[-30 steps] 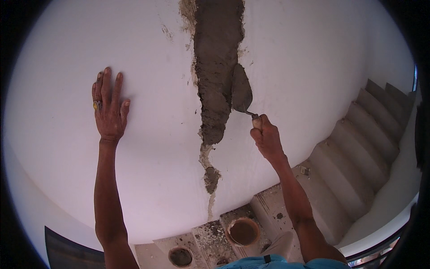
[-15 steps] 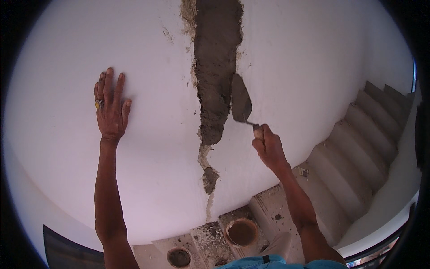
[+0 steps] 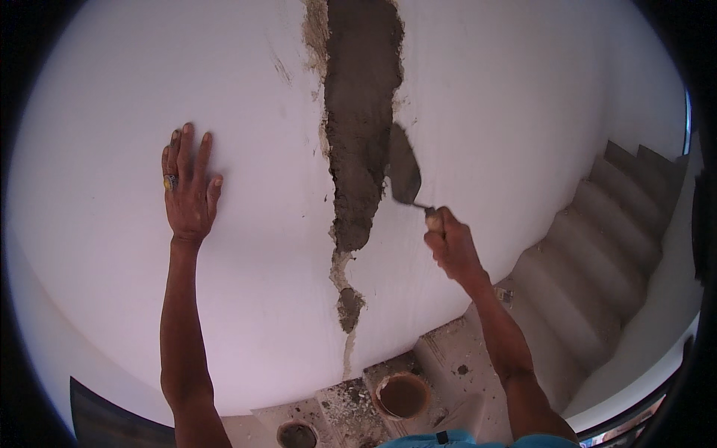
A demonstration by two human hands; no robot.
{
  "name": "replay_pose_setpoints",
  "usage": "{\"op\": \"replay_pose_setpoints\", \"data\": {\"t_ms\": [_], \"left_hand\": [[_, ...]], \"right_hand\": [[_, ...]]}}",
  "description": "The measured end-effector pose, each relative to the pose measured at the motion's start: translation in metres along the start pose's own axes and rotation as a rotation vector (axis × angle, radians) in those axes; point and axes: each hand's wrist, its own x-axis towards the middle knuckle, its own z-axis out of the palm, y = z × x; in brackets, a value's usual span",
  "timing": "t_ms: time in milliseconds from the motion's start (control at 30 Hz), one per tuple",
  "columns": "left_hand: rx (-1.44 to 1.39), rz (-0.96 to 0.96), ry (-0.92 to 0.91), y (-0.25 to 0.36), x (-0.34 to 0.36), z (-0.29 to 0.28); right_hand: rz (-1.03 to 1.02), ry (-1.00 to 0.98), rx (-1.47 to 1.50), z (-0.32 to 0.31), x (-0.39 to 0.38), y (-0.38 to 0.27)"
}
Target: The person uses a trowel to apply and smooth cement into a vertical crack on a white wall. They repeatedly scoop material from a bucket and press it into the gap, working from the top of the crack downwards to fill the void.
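A white wall (image 3: 508, 97) carries a long vertical strip of dark grey mortar (image 3: 358, 112), with ragged chipped edges and a narrow crack trailing below it. My left hand (image 3: 193, 183), with a ring on one finger, rests spread flat on the wall left of the strip. My right hand (image 3: 452, 243) grips the wooden handle of a pointed trowel (image 3: 405, 164), whose blade lies along the right edge of the mortar strip.
Concrete stairs (image 3: 567, 284) climb toward the upper right beside a curved white side wall (image 3: 657, 299). A round orange-rimmed container (image 3: 403, 396) and a smaller grey one (image 3: 297, 434) stand on debris-strewn steps at the bottom. Part of a blue garment (image 3: 418, 442) shows along the lower edge.
Since one second ago my right hand and the trowel have moved down along the strip's right edge. My left hand appears slightly lower in view, still flat on the wall.
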Motion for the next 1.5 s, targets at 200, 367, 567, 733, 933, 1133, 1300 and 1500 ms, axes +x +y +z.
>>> {"op": "replay_pose_setpoints", "data": {"t_ms": [200,367,567,733,933,1133,1300,1500], "left_hand": [[-0.013,-0.014,-0.029,-0.001,0.000,0.003],[-0.021,0.000,-0.014,0.001,-0.001,0.002],[0.023,-0.014,-0.036,-0.002,-0.003,0.001],[0.026,-0.011,-0.039,-0.002,-0.002,0.002],[0.023,-0.010,-0.034,-0.001,-0.002,0.003],[0.010,-0.009,-0.030,-0.004,-0.003,-0.001],[-0.024,-0.013,-0.028,0.001,-0.001,-0.003],[-0.027,-0.016,-0.040,0.002,0.000,-0.003]], "right_hand": [[-0.103,0.200,-0.036,-0.033,0.076,-0.017],[-0.217,0.241,-0.323,-0.019,0.079,-0.024],[-0.182,0.100,-0.362,-0.006,0.039,-0.025],[-0.207,0.204,-0.262,-0.020,0.063,-0.017],[-0.290,0.138,-0.468,-0.012,0.068,-0.035],[-0.220,-0.059,-0.423,-0.017,0.038,-0.031],[-0.363,0.122,-0.279,-0.039,0.075,-0.036],[-0.432,0.281,-0.355,-0.066,0.148,-0.081]]}}
